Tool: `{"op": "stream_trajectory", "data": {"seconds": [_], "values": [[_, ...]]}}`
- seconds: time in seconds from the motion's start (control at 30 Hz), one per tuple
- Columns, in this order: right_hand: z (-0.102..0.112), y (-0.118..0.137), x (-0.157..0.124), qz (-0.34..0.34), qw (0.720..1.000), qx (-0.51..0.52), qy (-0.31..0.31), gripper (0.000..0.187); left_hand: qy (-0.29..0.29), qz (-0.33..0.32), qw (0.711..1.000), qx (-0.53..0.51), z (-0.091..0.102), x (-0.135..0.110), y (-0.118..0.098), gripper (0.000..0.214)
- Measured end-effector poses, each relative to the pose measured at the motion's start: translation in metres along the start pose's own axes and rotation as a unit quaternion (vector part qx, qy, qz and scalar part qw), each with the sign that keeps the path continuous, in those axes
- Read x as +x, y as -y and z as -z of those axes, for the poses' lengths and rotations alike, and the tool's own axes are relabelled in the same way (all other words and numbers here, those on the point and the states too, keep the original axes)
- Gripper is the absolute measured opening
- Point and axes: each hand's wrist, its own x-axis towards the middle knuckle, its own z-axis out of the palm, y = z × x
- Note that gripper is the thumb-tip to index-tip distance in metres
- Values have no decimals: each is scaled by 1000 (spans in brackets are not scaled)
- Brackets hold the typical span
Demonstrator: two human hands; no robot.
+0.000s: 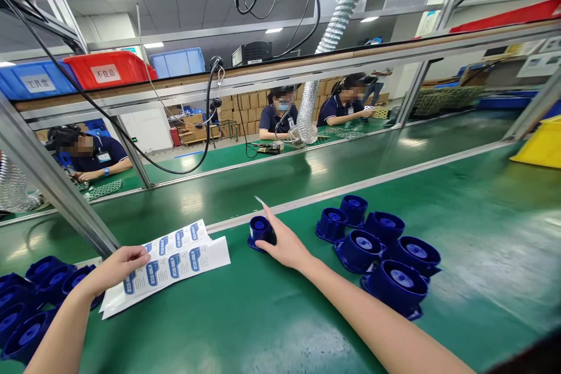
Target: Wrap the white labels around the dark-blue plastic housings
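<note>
Printed label sheets (193,257) are clamped between the thumb and fingers of the left hand (113,270). One blue round part (259,225), standing on the green table (210,330), is flanked by the right hand (287,245), whose thumb and index finger are spread apart; whether it is gripped cannot be told. A small pale strip (259,200) is seen at the index fingertip. Six similar blue parts (397,286) are grouped to the right.
</note>
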Motion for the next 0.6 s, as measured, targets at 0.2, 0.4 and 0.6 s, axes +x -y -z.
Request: {"op": "stream_trajectory", "data": {"seconds": [0.2,0.4,0.6], "values": [[-3,1,14,-64,989,-119,-65,106,-138,5,986,92,0,9,4,59],[56,-7,6,-106,942,-283,-143,95,-103,-123,982,98,-46,0,-66,45],[84,-38,-6,-206,883,-405,-115,87,2,-94,986,136,-187,-44,-123,78]]}}
